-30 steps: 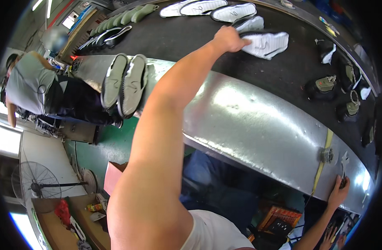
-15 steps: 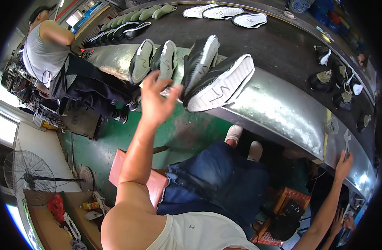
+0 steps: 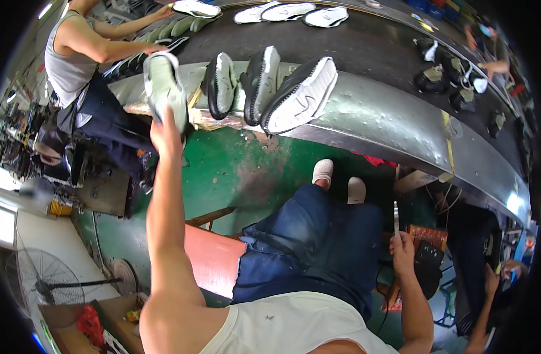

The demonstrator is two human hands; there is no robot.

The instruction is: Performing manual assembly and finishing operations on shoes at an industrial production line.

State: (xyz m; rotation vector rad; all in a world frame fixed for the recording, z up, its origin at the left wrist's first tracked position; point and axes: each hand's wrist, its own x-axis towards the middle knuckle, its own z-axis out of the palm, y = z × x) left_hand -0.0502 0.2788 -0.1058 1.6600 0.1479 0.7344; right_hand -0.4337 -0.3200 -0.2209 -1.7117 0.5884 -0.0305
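My left hand (image 3: 166, 134), arm stretched out, grips the end of a shoe (image 3: 163, 82) with a pale grey-green underside, held up near the metal ledge. My right hand (image 3: 402, 251) is closed around a slim silver-coloured tool (image 3: 396, 217) pointing up beside my right knee; its exact kind is unclear. On the ledge edge lean a dark shoe with a grey underside (image 3: 225, 88), a similar black one (image 3: 262, 85) and, rightmost, a black shoe with a white ribbed underside (image 3: 303, 100).
The curved metal ledge (image 3: 370, 112) borders a dark conveyor belt (image 3: 365, 50). White-bottomed shoes (image 3: 289, 12) and black shoes (image 3: 432, 78) sit on it. A co-worker (image 3: 75, 44) reaches over the belt at left; another person's hands show at lower right. A fan (image 3: 43, 283) stands lower left.
My left hand has moved left and taken the leftmost shoe off the ledge. My right hand has drawn back from the ledge with the tool. The co-worker has turned to the belt, holding a shoe.
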